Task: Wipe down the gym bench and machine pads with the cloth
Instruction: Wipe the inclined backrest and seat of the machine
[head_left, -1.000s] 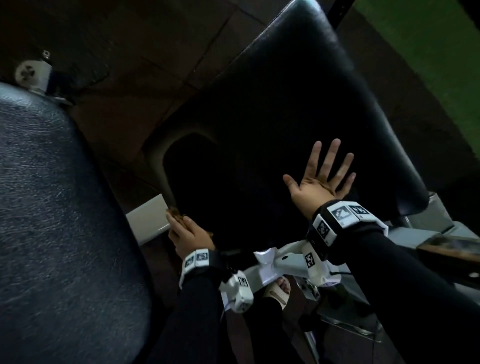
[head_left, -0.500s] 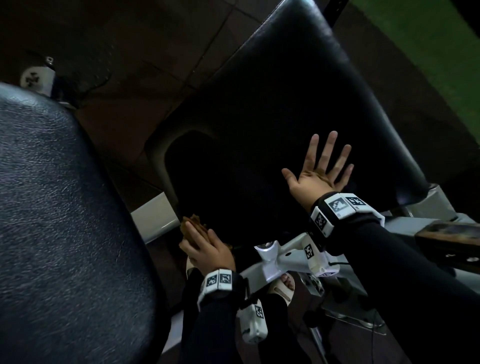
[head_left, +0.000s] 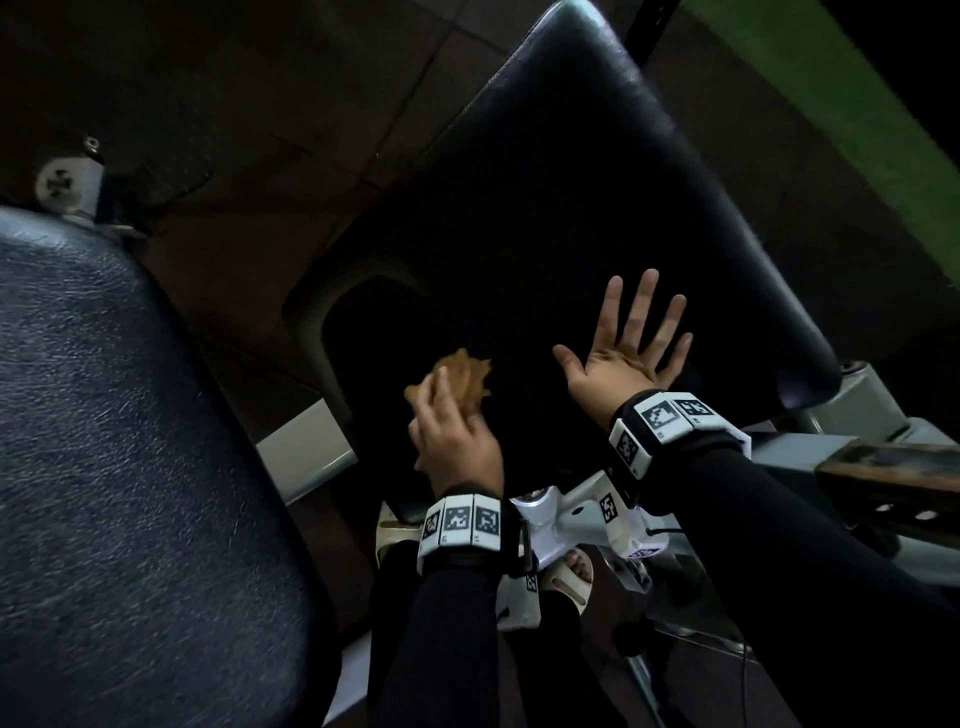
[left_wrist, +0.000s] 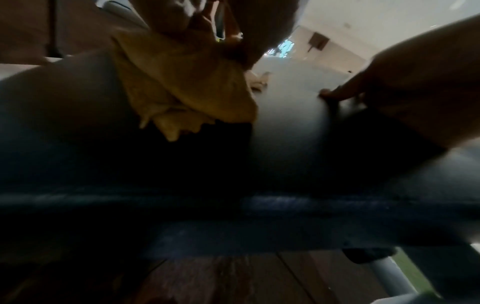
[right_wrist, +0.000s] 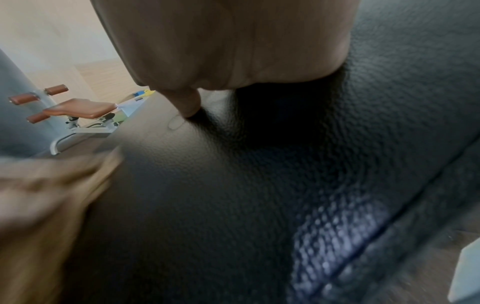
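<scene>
A black padded bench seat (head_left: 597, 208) slopes across the middle of the head view. My left hand (head_left: 452, 426) grips a bunched yellow-brown cloth (head_left: 467, 376) and presses it on the near part of that pad. The cloth (left_wrist: 182, 82) hangs from my fingers in the left wrist view, against the dark pad (left_wrist: 233, 164). My right hand (head_left: 628, 348) lies flat on the pad, fingers spread, just right of the cloth. In the right wrist view its thumb (right_wrist: 188, 105) touches the textured pad (right_wrist: 259, 185), and the blurred cloth (right_wrist: 46, 195) shows at lower left.
A second dark pad (head_left: 114, 467) fills the left of the head view. White machine frame parts (head_left: 566, 514) and my sandalled feet (head_left: 571, 571) lie below my wrists. Brown tiled floor (head_left: 234, 104) and a green strip (head_left: 857, 114) lie beyond. A brown-padded bench (right_wrist: 80, 111) stands far off.
My left hand has carried the cloth up and to the right, from the pad's lower left edge onto its surface. The right hand has stayed flat in place.
</scene>
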